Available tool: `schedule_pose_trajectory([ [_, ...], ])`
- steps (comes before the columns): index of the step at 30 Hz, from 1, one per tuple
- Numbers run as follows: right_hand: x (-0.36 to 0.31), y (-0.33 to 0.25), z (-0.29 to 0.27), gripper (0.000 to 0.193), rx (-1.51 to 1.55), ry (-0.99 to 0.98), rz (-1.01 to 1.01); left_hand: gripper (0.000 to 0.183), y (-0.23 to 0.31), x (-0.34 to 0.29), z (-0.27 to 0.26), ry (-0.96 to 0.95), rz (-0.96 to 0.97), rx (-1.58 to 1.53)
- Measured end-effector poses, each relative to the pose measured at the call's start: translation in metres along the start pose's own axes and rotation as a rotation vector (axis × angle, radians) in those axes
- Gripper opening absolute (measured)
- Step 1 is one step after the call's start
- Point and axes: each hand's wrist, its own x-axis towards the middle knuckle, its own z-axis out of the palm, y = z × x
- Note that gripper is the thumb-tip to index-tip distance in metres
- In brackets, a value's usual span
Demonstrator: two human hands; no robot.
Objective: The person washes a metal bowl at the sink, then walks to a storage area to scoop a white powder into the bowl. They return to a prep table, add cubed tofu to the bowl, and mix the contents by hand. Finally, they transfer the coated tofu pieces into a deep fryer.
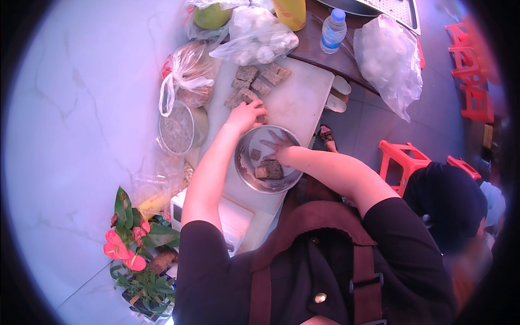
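Note:
Several brown, rough-surfaced blocks point(246, 75) lie on a pale board at the far part of the table. My left hand point(247, 115) is at the nearest of them, its fingers curled round a brown block point(262, 118) that is mostly hidden. Closer to me stands a round metal bowl point(242, 176), with more brown pieces point(272, 169) and a small cube point(255, 154) inside. My right hand point(279, 146) reaches into this bowl over its right rim. Its fingers are spread and hold nothing I can see.
Left of the board are a tied plastic bag point(189, 76) and a clear tub point(181, 127) of greyish contents. Beyond lie a bag of white lumps point(260, 40) and a water bottle point(333, 32). A potted red-flowered plant point(127, 249) stands near left; a person in a dark cap point(447, 206) is at right.

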Motion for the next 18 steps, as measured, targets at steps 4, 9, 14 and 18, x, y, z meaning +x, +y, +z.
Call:
schedule_pose_trajectory([
  [4, 0.003, 0.0, 0.007, 0.073, -0.11, 0.016, -0.011, 0.047, -0.015, -0.034, 0.013, 0.077, 0.061, -0.039],
  [9, -0.007, -0.003, -0.004, 0.057, -0.063, -0.009, 0.003, 0.045, -0.009, -0.039, 0.027, 0.18, 0.035, -0.047],
  [14, -0.019, -0.008, -0.021, 0.071, -0.18, -0.085, -0.037, 0.038, -0.01, -0.023, 0.035, 0.124, -0.007, -0.034],
  [18, -0.023, -0.01, -0.027, 0.065, -0.19, -0.048, -0.046, 0.033, -0.02, -0.029, 0.043, 0.233, 0.027, -0.179],
])
